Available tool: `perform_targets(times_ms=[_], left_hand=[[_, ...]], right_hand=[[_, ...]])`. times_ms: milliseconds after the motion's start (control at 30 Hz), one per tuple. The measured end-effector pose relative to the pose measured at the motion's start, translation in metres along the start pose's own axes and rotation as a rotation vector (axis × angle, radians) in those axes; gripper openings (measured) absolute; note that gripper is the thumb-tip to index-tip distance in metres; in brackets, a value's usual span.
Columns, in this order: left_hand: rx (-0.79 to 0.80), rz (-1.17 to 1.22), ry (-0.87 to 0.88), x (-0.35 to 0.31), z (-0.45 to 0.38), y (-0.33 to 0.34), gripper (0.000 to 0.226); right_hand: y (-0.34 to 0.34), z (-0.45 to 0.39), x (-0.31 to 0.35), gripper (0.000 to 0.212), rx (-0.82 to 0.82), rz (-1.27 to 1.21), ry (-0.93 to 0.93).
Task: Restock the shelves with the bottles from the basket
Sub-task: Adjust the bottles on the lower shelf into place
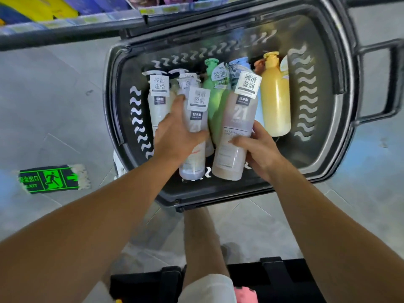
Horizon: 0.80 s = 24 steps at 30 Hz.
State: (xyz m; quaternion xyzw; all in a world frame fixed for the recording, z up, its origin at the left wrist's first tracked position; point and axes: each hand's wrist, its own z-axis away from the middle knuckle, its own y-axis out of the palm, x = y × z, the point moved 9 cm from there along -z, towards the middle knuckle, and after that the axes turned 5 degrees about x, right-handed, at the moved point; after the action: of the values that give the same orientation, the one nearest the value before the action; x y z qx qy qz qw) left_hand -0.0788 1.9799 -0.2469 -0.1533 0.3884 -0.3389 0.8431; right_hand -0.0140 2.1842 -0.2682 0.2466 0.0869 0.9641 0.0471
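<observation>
A black plastic basket (pixel 323 119) stands on the floor and holds several pump bottles. My left hand (pixel 175 136) grips a pale lilac bottle (pixel 194 162) with a white tag, lifted above the others. My right hand (pixel 258 147) holds a beige-pink bottle (pixel 236 132) marked 21, its pump end pointing away from me. Behind them lie a green bottle (pixel 215 101), a light blue one (pixel 240 64), a yellow one (pixel 276 99) and a whitish one (pixel 157 106) at the left. The shelf edge (pixel 65 20) with price tags runs along the top left.
The basket's handle (pixel 384 79) sticks out to the right. A green exit sticker (pixel 50 179) lies on the grey tiled floor at the left. My leg (pixel 203 243) and a black object (pixel 273 278) are at the bottom.
</observation>
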Motion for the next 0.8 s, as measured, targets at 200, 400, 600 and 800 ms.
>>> perform_targets(times_ms=[200, 400, 600, 800], left_hand=[[0.05, 0.1, 0.054, -0.007, 0.02, -0.046, 0.096], [-0.053, 0.127, 0.139, -0.031, 0.076, -0.151, 0.094], [-0.205, 0.165, 0.197, -0.049, 0.154, -0.277, 0.09], [-0.29, 0.215, 0.225, -0.042, 0.244, -0.385, 0.087]], right_hand=[[0.04, 0.027, 0.022, 0.07, 0.133, -0.087, -0.032], [0.094, 0.085, 0.093, 0.072, -0.019, 0.226, -0.241], [0.174, 0.168, 0.169, 0.094, -0.016, 0.438, -0.443], [0.291, 0.259, 0.221, 0.102, 0.036, 0.68, -0.639]])
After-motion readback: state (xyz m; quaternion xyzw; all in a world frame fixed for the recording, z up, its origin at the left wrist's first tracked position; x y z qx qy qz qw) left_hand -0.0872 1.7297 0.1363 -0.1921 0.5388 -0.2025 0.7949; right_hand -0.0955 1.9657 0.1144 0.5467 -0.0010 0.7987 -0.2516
